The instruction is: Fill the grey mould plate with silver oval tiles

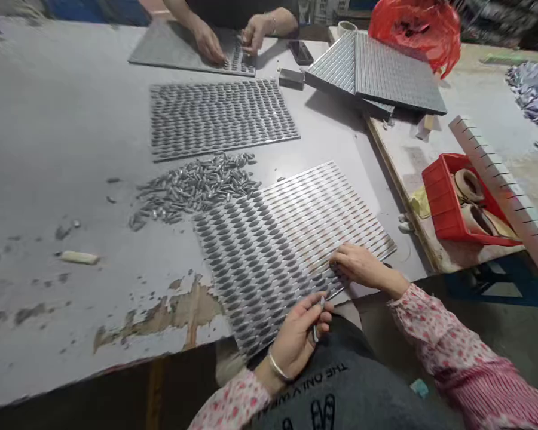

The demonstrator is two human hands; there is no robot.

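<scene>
Pieces (322,303), gripped in closed left hand (296,335), likely for ready supply; right hand (357,264), fingers curled, at part-filled tray (318,206), any grip unclear. Tray overhanging table (72,149), probably for close reach, beside loose heap (199,185).

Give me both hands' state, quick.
Left hand: closed, holding small silvery pointed-oval pieces.
Right hand: at the silvery rectangular slotted plate; whether it holds anything cannot be told.

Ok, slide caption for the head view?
Left hand holding small grey pieces, right hand at a partly filled slotted plate, a heap of similar pieces beside it.
</scene>
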